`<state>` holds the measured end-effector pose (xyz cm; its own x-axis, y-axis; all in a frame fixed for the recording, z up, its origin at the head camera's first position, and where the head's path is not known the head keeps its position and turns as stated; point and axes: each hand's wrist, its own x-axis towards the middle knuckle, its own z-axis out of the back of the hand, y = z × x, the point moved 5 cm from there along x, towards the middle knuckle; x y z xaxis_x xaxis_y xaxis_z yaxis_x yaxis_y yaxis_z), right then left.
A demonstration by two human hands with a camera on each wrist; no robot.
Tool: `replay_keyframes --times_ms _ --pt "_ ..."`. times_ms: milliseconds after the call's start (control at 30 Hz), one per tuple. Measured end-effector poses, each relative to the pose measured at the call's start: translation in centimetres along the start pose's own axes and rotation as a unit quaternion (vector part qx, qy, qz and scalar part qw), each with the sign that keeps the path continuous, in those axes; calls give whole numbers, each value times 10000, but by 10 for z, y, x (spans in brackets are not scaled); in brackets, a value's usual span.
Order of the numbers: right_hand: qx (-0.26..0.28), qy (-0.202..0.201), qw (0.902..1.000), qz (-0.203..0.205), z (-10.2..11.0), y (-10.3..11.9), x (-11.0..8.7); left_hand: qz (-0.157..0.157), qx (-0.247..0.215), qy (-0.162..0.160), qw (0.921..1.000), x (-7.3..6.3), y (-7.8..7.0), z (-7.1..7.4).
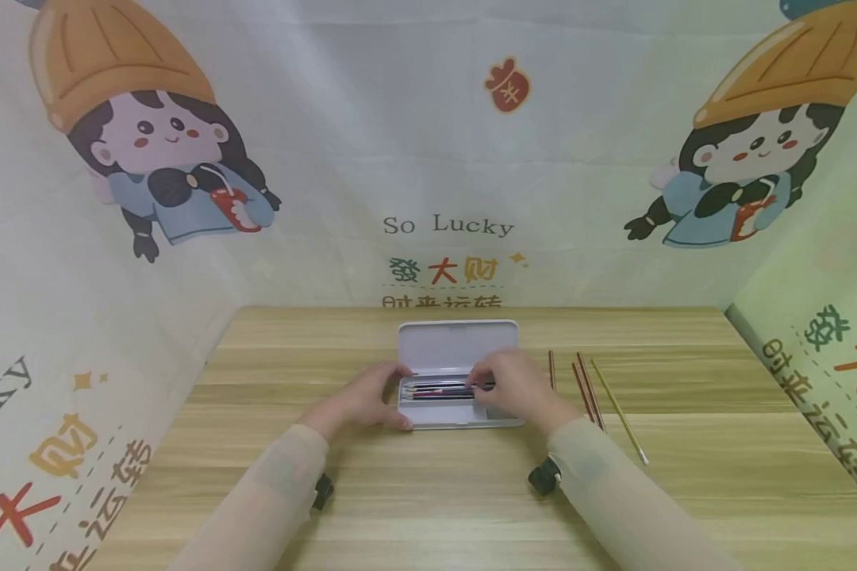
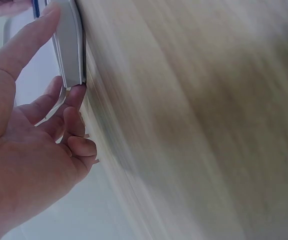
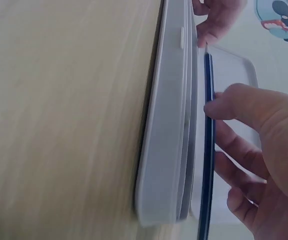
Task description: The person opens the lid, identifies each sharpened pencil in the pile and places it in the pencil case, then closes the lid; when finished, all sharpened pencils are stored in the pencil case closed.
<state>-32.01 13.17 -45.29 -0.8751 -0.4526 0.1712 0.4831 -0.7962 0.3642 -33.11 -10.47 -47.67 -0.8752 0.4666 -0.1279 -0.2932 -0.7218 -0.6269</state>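
A white metal pencil case (image 1: 439,415) lies with its lid (image 1: 457,345) raised at the back. Several pencils (image 1: 428,392) rest inside, sharpened ends toward the left. My left hand (image 1: 367,395) holds the case by its left end, thumb at the front corner and fingers at the hinge side. My right hand (image 1: 514,387) is over the right half of the case. It pinches a dark blue pencil (image 3: 209,135) between thumb and fingers, above the case's rim in the right wrist view.
To the right of the case lie a brown pencil (image 1: 552,369), two reddish-brown pencils (image 1: 587,387) and a yellow pencil (image 1: 620,411). A printed cloth (image 1: 457,174) hangs behind the wooden table (image 1: 428,500) and along both sides.
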Motion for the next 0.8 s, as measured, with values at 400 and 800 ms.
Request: replay_keyframes --times_ms 400,800 --pt "102 509 9979 387 -20 23 27 -120 85 -7 9999 0 0 1" --pt "443 457 9974 326 -25 20 29 -73 30 26 10000 -2 -4 1"
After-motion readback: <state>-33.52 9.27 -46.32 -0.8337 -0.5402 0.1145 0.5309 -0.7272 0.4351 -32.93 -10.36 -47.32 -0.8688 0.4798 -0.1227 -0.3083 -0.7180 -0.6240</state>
